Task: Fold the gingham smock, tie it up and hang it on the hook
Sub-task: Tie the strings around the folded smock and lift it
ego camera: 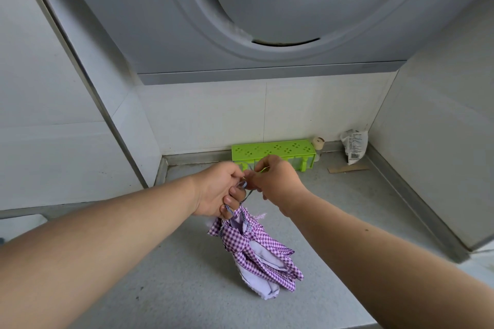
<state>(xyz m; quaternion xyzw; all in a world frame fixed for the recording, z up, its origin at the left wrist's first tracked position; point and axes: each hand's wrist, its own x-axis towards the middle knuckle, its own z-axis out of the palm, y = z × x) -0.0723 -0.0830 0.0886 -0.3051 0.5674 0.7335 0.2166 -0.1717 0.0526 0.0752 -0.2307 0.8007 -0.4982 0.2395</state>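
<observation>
While I watch through the head camera, my left hand (217,189) sits left of centre, its fingers curled tightly round the top of the gingham smock (255,251), which hangs down as a folded purple-checked bundle above the grey counter (160,288). Just to the right, my right hand (275,179) pinches a thin tie strap (250,193) at the smock's top, its fingertips touching those of the left. Behind both hands, a green plastic rack (272,151) stands against the white tiled wall. Further right lie a small bottle (318,145) and a crumpled packet (354,148). Overhead, a range hood (267,8) marked ROBAM fills the view.
</observation>
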